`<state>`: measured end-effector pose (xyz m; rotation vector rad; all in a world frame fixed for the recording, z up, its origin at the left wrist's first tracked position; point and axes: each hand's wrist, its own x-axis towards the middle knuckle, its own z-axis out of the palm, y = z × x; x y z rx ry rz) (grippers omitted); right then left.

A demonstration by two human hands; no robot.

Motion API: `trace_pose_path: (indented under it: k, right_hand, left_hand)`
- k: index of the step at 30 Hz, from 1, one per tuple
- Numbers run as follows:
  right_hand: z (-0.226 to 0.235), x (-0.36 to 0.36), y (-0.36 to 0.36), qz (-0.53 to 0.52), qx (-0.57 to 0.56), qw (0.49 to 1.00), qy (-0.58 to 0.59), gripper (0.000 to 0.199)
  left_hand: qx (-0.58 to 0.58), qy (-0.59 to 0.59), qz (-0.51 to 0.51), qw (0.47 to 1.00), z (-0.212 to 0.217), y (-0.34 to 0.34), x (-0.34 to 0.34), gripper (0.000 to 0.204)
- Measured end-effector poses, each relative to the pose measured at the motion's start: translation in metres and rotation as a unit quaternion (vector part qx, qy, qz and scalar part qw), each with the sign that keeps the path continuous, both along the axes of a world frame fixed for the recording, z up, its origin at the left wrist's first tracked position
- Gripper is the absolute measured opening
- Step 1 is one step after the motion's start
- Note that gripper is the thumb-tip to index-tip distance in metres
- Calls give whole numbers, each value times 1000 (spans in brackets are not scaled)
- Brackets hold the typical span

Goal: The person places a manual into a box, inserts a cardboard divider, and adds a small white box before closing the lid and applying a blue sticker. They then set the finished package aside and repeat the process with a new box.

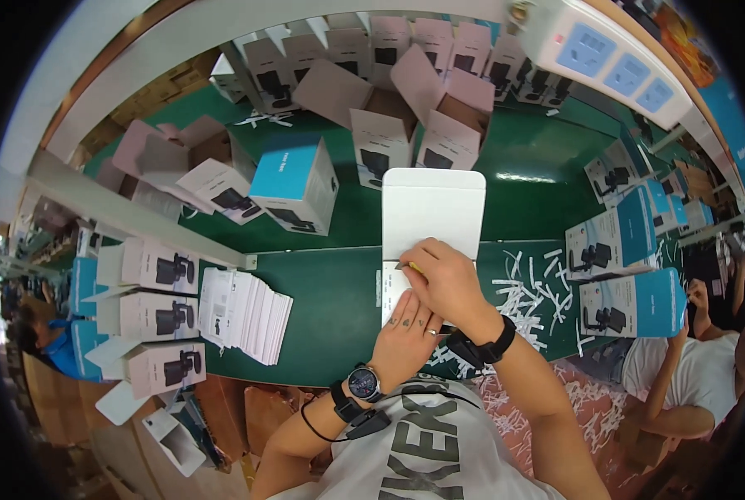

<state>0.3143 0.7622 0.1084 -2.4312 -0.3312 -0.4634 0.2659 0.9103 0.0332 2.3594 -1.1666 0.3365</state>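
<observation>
White flat carton lies near the front edge of the green tabletop, its long axis running away from you and its open flap pointing toward the far edge. Your left hand presses flat on its near end with fingers spread. Your right hand pinches a small yellow piece against it.

Flat box lies centre on table; leaflet stack left of it, paper strips right, open boxes behind.
</observation>
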Motion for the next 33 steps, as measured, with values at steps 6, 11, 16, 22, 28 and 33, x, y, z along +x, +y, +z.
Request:
trace_pose_path:
  k: [6, 11, 16, 22, 28, 33]
  right_hand:
    - [-16, 6, 10, -4, 17, 1000, 1, 12]
    - [-19, 10, 7, 9, 23, 1000, 13, 12]
    - [-9, 11, 17, 71, 45, 996, 39, 14]
    - [-12, 16, 23, 30, -36, 994, 100, 15]
    - [9, -13, -31, -56, 221, 973, 47, 11]
    - [33, -43, -132, -144, -91, 955, 243, 16]
  left_hand:
    - [-22, -7, -3, 1000, -1, 2, 2, 55]
    - [-38, 1, -2, 999, 6, 4, 5, 54]
    - [-24, 15, 2, 1000, 2, 6, 3, 50]
    - [10, 19, -6, 1000, 4, 8, 2, 49]
    - [-35, 22, -9, 999, 19, 12, 6, 62]
    - [-5, 21, -46, 999, 25, 19, 12, 76]
